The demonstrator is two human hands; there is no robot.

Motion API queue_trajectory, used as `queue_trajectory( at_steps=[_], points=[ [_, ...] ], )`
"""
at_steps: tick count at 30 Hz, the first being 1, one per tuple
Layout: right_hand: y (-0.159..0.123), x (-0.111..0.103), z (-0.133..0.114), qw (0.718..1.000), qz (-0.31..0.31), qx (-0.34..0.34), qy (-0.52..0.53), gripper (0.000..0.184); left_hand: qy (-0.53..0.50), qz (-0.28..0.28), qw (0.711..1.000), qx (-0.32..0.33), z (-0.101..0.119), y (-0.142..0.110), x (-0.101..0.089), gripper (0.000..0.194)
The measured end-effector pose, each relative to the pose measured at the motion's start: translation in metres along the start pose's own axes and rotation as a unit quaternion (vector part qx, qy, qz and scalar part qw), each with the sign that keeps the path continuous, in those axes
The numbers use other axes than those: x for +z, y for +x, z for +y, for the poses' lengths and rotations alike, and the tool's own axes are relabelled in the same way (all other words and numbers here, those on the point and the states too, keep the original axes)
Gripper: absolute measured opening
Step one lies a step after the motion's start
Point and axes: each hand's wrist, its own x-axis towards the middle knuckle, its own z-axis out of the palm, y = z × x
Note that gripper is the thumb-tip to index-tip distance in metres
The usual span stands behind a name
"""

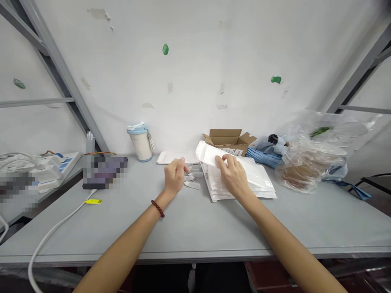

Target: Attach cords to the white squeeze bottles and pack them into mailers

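My right hand pinches a white mailer envelope near its end, lifting it at a tilt over a stack of similar white envelopes. To the left, my left hand is closed with its fingers curled in; whatever may be inside them is hidden. A dark red bead bracelet circles that wrist. Between the two hands, several small clear packets or tags lie on the grey table, partly covered by the left hand. Behind them another flat white envelope rests against the wall side.
An open cardboard box stands behind the stack. A white and blue tumbler is at the back left, near a dark blurred device with a white cable. Blue cloth and a clear plastic bag sit right.
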Motion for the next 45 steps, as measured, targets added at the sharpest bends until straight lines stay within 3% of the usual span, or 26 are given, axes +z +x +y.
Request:
queue_trajectory(
  at_steps=[3, 5, 7, 12, 14, 20, 23, 29, 36, 40, 43, 45],
  points=[
    [0.0, -0.001, -0.004, 0.999, 0.005, -0.042, 0.001, 0.043, -0.158, -0.085, 0.96, -0.214, -0.001, 0.008, -0.002, 0.054],
    [0.0, 0.0, -0.006, 0.997, 0.004, -0.075, 0.0, 0.044, -0.232, -0.12, 0.923, -0.281, -0.003, 0.012, -0.003, 0.054],
    [-0.001, 0.0, -0.009, 0.996, -0.002, -0.094, 0.0, 0.045, -0.269, -0.128, 0.905, -0.302, -0.002, 0.013, -0.003, 0.049],
    [-0.003, -0.003, -0.012, 0.993, -0.02, -0.11, 0.037, 0.042, -0.287, -0.146, 0.895, -0.307, 0.002, 0.01, -0.003, 0.021],
    [-0.003, -0.005, -0.013, 0.99, -0.038, -0.116, 0.064, 0.048, -0.264, -0.152, 0.901, -0.31, 0.002, 0.008, -0.001, 0.016],
    [-0.004, -0.006, -0.015, 0.984, -0.092, -0.113, 0.1, 0.083, -0.215, -0.215, 0.915, -0.264, 0.0, 0.006, 0.001, 0.015],
    [-0.004, -0.006, -0.014, 0.984, -0.097, -0.099, 0.112, 0.091, -0.201, -0.261, 0.914, -0.235, 0.001, 0.006, 0.001, 0.019],
    [-0.003, -0.009, -0.013, 0.983, -0.087, -0.088, 0.138, 0.085, -0.174, -0.268, 0.919, -0.231, 0.0, 0.005, 0.0, 0.028],
    [0.0, -0.008, -0.008, 0.987, -0.054, -0.076, 0.129, 0.072, -0.124, -0.195, 0.94, -0.251, -0.008, 0.01, -0.002, 0.031],
    [0.001, -0.005, 0.002, 0.99, -0.036, -0.05, 0.124, 0.061, -0.088, -0.163, 0.954, -0.234, -0.019, 0.021, -0.013, 0.033],
    [0.002, -0.003, 0.013, 0.991, -0.015, -0.019, 0.134, 0.057, -0.062, -0.182, 0.952, -0.236, -0.03, 0.03, -0.027, 0.026],
    [0.002, 0.0, 0.019, 0.989, -0.007, -0.001, 0.148, 0.055, -0.022, -0.247, 0.943, -0.224, -0.037, 0.033, -0.036, 0.023]
  ],
)
